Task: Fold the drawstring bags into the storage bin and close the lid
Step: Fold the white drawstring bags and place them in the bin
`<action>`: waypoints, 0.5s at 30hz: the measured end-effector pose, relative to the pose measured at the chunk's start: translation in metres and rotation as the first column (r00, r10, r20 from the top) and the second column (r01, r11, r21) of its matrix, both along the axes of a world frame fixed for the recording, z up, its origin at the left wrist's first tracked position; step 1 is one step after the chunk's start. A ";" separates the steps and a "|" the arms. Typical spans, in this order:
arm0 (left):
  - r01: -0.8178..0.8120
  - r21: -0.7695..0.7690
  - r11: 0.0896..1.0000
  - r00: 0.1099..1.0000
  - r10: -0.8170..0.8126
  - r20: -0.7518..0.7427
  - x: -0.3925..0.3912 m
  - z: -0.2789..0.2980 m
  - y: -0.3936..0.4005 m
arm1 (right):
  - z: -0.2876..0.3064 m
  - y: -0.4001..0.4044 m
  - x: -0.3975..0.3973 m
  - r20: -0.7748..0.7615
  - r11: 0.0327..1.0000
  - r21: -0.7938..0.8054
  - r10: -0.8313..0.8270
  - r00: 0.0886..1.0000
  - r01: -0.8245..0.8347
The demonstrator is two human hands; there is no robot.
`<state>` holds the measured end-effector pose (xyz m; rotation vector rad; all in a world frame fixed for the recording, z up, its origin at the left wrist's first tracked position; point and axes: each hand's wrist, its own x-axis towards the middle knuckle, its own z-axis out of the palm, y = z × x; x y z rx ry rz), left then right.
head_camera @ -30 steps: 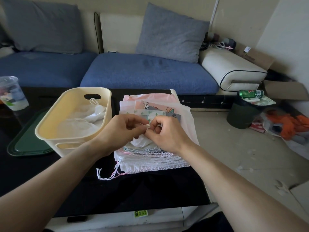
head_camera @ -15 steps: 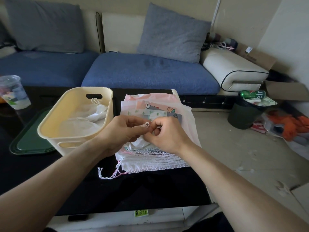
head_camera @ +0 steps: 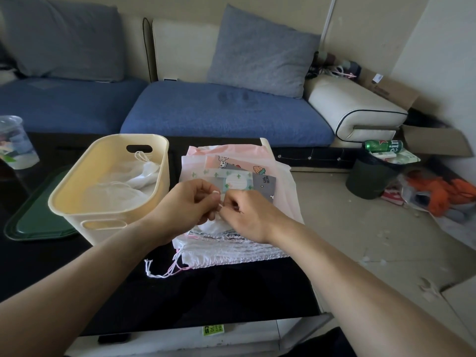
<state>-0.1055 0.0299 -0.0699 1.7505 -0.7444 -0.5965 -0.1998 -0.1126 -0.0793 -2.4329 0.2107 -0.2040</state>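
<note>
1. The person's left hand [head_camera: 185, 202] and right hand [head_camera: 247, 215] meet over the pile of drawstring bags [head_camera: 231, 202] on the black desk [head_camera: 231, 300], knuckles nearly touching.
2. Each hand's grip is pinched on a thin white cord [head_camera: 217, 193] of the top bag; the fingertips curl in tight around it. How the cord runs between the fingers is too small to make out.
3. The pile lies just right of the cream storage bin [head_camera: 77, 202], its left edge close beside the bin wall. White gathered hems face the person; printed pink, green and grey bags fan out at the far side.
4. A loose white and pink drawstring tail [head_camera: 159, 271] trails off the pile's near left corner onto the desk.
5. The bin stands open, with white folded bags [head_camera: 128, 181] already lying inside, one cord looped near the far handle slot.
6. The green lid [head_camera: 33, 222] lies flat on the desk at the bin's left, partly tucked behind it.
7. A clear plastic cup [head_camera: 15, 143] stands at the desk's far left edge.
8. Beyond the desk runs a blue sofa [head_camera: 219, 112]; a dark waste bin [head_camera: 371, 176] sits on the floor to the right.
</note>
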 end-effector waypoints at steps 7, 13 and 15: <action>0.075 -0.023 0.997 0.965 -0.066 0.255 0.001 0.006 0.008 | 0.001 -0.002 -0.001 0.026 1.000 0.014 -0.004 1.000 0.003; -0.072 -0.070 0.995 0.942 0.091 0.322 0.000 -0.002 0.003 | -0.002 -0.002 -0.001 0.065 0.997 0.065 0.030 0.997 -0.034; -0.102 -0.055 0.993 0.930 0.115 0.349 -0.001 -0.005 0.001 | -0.003 -0.001 -0.001 0.065 0.995 0.083 0.044 0.997 -0.049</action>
